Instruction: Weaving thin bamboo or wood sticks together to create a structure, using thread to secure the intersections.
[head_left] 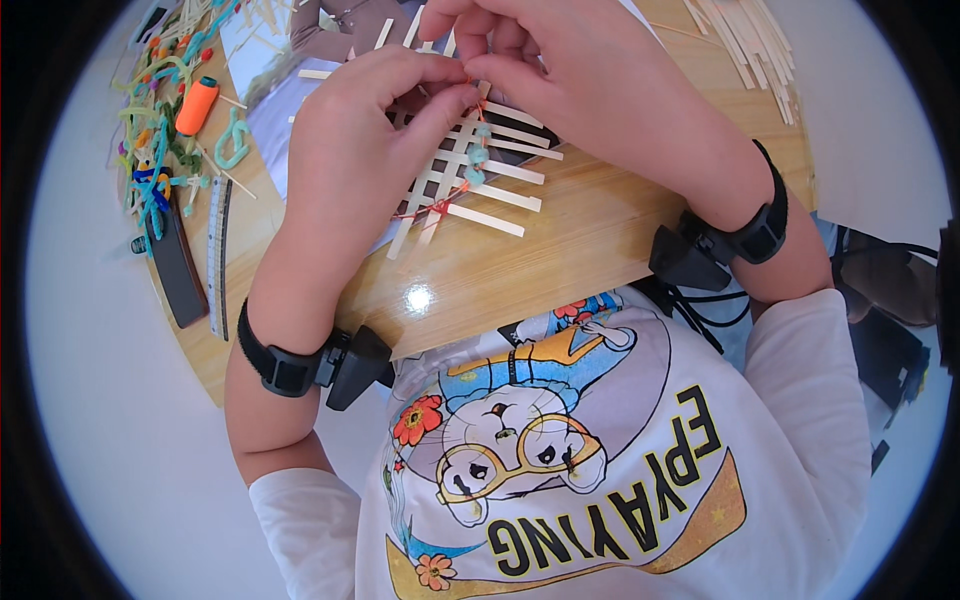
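A lattice of thin pale wooden strips (pixel 498 197) lies at the table's far side, partly hidden under my hands. Along its right side runs an orange-red thread (pixel 463 197) with light blue beads or small knots (pixel 476 157); which they are I cannot tell. My left hand (pixel 375 115) rests over the lattice, thumb and index finger pinched together on the thread's upper end. Close against it, my right hand (pixel 530 50) is closed in a pinch at the same spot, its fingers bent. Between the fingertips only a little orange thread shows.
At the left lie an orange thread spool (pixel 197 106), tangled coloured pipe cleaners (pixel 150 150), a clear ruler (pixel 217 255) and a dark flat bar (pixel 178 265). Loose wooden strips (pixel 748 45) sit at the far right. A printed sheet (pixel 265 100) is under the lattice on the wooden table (pixel 570 260).
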